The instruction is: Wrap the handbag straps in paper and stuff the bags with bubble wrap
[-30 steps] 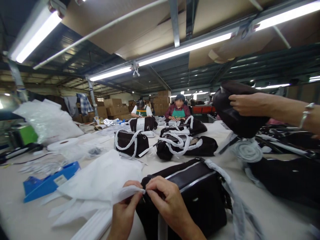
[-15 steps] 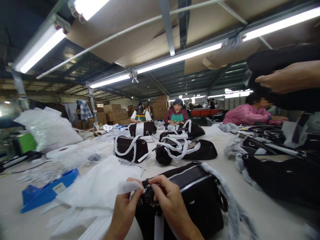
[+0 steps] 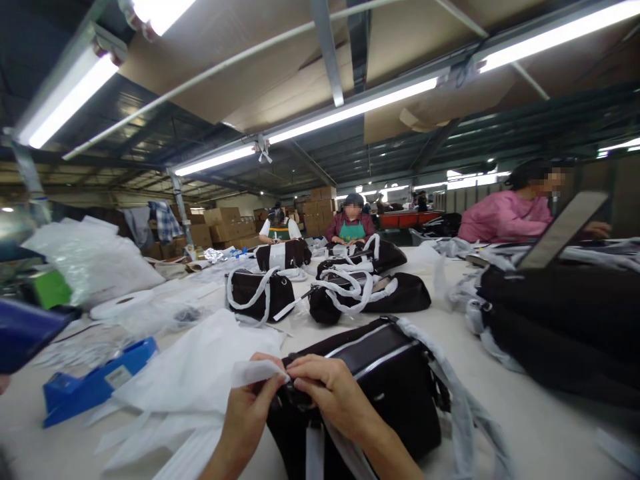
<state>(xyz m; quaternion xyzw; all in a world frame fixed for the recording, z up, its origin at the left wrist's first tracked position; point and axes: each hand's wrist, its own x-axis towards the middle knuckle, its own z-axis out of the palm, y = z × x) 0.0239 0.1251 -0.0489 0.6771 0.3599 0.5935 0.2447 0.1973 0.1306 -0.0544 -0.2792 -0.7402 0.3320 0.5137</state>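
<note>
A black handbag (image 3: 395, 393) with silver zips lies on the table in front of me, its strap wrapped in white padding. My left hand (image 3: 255, 397) pinches a strip of thin white wrapping (image 3: 256, 372) at the bag's near left end. Right beside it, my right hand (image 3: 333, 390) has thumb and fingers closed on the bag's dark end, by the metal fitting. Exactly what sits between those fingertips is hidden. Stacked white sheets (image 3: 200, 373) lie to the left of my left hand.
A blue tape dispenser (image 3: 100, 380) stands at the left. Several wrapped black bags (image 3: 370, 297) lie farther back, and a larger black bag (image 3: 560, 327) lies at the right. Co-workers sit across the table, one in a pink top (image 3: 505, 217). A dark blue object (image 3: 27, 333) juts in at the left edge.
My right fingers have closed in toward my left fingertips. At the right, another person's hand and the dark item it held up have gone from view. A blue object has entered at the left.
</note>
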